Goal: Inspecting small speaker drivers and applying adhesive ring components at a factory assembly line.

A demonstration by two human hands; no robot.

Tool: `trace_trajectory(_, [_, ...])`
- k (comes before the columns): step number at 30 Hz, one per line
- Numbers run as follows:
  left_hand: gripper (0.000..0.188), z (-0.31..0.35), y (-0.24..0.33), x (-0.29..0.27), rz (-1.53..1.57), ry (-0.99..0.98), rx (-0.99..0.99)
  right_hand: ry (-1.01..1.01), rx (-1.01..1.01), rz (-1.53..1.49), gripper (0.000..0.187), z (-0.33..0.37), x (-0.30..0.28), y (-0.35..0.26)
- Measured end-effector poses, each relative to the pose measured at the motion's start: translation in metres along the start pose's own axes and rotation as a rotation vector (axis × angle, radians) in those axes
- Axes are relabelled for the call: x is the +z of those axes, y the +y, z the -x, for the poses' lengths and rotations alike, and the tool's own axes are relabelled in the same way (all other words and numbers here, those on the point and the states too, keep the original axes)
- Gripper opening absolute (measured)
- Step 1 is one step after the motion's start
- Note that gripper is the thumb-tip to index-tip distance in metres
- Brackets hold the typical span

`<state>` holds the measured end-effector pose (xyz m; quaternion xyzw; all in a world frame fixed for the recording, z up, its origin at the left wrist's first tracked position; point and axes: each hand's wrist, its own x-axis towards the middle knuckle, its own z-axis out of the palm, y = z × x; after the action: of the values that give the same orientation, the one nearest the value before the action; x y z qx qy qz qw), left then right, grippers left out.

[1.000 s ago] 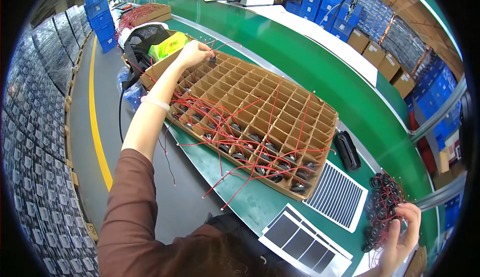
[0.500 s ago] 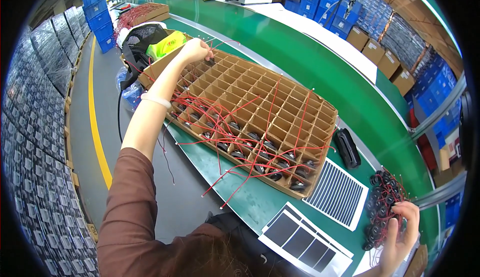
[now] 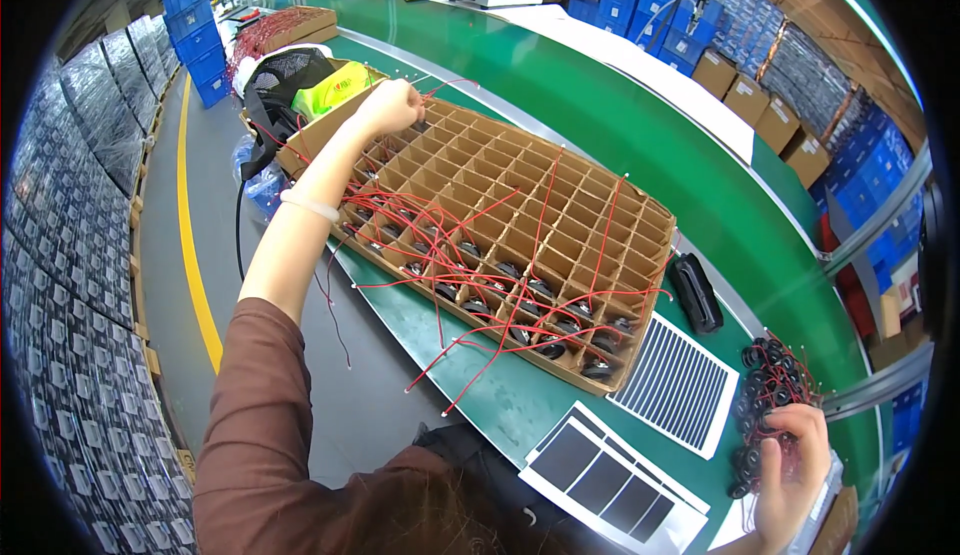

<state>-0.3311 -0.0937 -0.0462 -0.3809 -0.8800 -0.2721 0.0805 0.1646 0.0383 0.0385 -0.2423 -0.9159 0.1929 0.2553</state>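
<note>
My left hand reaches over the far-left end of a cardboard divider box, its fingers drawn together. A red wire shows beside the fingertips, and a dark part lies in the compartment just below; what the fingers hold is hidden. Black round parts with red wires, like small speakers, sit in the near compartments, their wires trailing over the dividers and box edge. At the lower right my right hand is at a pile of similar parts, with thumb and curved fingers apart.
Striped white sheets and a sheet with black panels lie on the green bench near the box. A black case rests beyond its right end. A black mesh bag sits at the far left, and blue crates stand behind.
My right hand has shifted slightly left and down the pile, with thumb and fingers a little further apart. My left hand has barely moved at the box's far end.
</note>
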Motion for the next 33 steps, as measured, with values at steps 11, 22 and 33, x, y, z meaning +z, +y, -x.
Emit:
trace_trajectory(11, [0.013, -0.028, -0.008, 0.012, -0.468, -0.225, -0.01, -0.034, 0.033, 0.053, 0.017, 0.002, 0.005, 0.005])
trace_trajectory(22, [0.02, -0.036, -0.033, 0.013, -0.319, 0.03, -0.086, -0.21, 0.095, 0.077, 0.015, 0.006, -0.013, 0.008])
trace_trajectory(33, [0.014, 0.123, 0.245, 0.009, 0.437, -0.494, 0.772, 0.303, 0.168, -0.099, 0.009, -0.03, -0.017, 0.056])
